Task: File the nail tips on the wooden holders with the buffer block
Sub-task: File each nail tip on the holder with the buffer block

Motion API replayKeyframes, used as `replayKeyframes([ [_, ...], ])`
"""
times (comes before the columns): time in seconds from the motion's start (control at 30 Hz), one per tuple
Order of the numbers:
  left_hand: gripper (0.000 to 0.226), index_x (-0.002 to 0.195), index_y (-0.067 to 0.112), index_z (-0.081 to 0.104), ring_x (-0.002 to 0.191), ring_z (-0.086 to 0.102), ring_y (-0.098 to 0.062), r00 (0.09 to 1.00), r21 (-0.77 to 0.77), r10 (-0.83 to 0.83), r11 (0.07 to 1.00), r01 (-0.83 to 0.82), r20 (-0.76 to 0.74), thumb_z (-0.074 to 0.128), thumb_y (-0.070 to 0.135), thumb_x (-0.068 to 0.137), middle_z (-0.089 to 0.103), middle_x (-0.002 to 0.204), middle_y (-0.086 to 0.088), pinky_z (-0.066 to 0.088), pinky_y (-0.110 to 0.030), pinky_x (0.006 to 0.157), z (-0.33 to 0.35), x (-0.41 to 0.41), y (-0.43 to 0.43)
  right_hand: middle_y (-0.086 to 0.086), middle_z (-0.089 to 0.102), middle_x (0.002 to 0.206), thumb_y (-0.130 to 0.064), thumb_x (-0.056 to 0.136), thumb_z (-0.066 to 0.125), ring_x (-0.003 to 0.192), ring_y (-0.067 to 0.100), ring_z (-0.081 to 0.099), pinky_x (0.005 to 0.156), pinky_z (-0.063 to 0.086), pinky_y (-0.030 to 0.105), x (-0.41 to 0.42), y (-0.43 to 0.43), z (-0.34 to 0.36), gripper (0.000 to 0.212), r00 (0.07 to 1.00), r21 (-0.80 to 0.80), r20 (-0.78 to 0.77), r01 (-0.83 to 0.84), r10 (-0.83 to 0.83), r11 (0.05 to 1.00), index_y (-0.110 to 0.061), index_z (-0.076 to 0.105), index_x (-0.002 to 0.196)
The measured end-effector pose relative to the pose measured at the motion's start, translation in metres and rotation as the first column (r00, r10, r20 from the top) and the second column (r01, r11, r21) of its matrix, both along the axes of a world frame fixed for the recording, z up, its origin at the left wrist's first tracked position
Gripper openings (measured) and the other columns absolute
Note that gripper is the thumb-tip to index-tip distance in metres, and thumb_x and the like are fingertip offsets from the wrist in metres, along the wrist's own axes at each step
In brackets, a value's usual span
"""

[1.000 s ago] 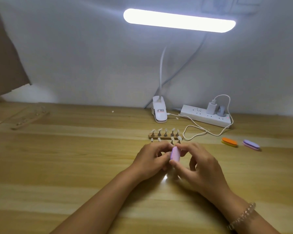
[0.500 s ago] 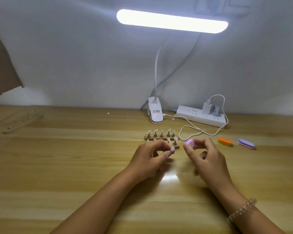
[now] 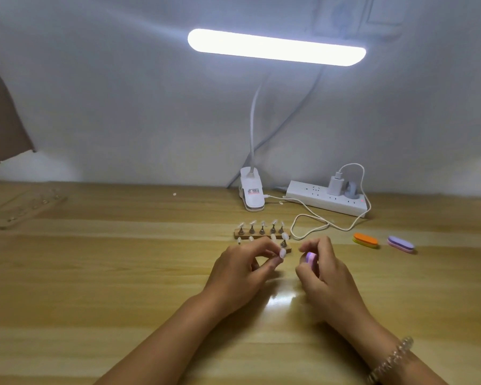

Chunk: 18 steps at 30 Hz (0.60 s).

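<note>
The left hand pinches a pale translucent nail tip beside the small wooden holders — presenting it to the pink-purple buffer block, pinched in the right hand, just apart.

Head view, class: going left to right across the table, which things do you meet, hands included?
Wooden strip, left hand holding a nail tip, right hand holding the buffer block, orange block, purple block.
</note>
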<state>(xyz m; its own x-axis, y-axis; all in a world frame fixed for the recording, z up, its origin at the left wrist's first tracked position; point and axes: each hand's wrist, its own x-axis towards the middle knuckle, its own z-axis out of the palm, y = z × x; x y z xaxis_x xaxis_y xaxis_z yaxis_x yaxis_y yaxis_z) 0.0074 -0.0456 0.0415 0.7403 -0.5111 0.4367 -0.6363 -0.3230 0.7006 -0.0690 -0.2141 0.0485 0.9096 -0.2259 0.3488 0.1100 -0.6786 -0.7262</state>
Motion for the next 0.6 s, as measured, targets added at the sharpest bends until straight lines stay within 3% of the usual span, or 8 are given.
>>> replayKeyframes([
  [0.1, 0.004, 0.097, 0.035, 0.064, 0.055, 0.06, -0.004, 1.0, 0.03, -0.001, 1.0, 0.0, 0.025, 0.064, 0.038, 0.094, 0.072, 0.094, 0.02, 0.053, -0.032, 0.063, -0.0001, -0.0009, 0.0004, -0.006, 0.05, 0.066, -0.037, 0.081, 0.04, 0.06, 0.011, 0.049, 0.055, 0.039, 0.033, -0.0038, 0.0024, 0.0015, 0.022, 0.998, -0.108, 0.016, -0.061, 0.063, 0.992, -0.036, 0.042, 0.103],
  [0.23, 0.012, 0.096, 0.036, 0.059, 0.055, 0.055, 0.003, 0.996, 0.08, 0.002, 0.997, -0.009, 0.088, 0.057, 0.046, 0.089, 0.071, 0.096, 0.022, 0.037, -0.021, 0.058, 0.0023, -0.005, 0.0012, -0.011, 0.043, 0.061, -0.041, 0.09, 0.055, 0.058, 0.005, 0.047, 0.052, 0.035, 0.025, -0.0078, 0.0086, 0.0015, 0.018, 0.988, -0.271, 0.111, -0.074, 0.108, 0.96, -0.034, 0.048, 0.106],
  [0.4, 0.009, 0.096, 0.036, 0.057, 0.068, 0.062, -0.001, 0.992, 0.114, 0.049, 0.992, -0.062, 0.115, 0.062, 0.042, 0.091, 0.067, 0.096, 0.028, 0.047, -0.024, 0.063, 0.0034, -0.0068, 0.0015, -0.008, 0.037, 0.054, -0.034, 0.087, 0.068, 0.052, 0.01, 0.043, 0.049, 0.028, 0.021, -0.0048, 0.0051, 0.006, 0.015, 0.985, -0.236, 0.16, -0.024, 0.063, 0.971, -0.03, 0.059, 0.098],
  [0.6, 0.015, 0.102, 0.037, 0.056, 0.081, 0.061, 0.0, 0.969, 0.143, 0.084, 0.983, -0.119, 0.232, 0.061, 0.045, 0.09, 0.064, 0.102, 0.025, 0.047, -0.024, 0.066, 0.0033, -0.0098, 0.0007, -0.009, 0.039, 0.054, -0.031, 0.086, 0.07, 0.051, 0.008, 0.043, 0.049, 0.029, 0.021, -0.0035, 0.0061, 0.0043, 0.014, 0.985, -0.268, 0.168, -0.003, 0.049, 0.963, -0.03, 0.061, 0.096],
])
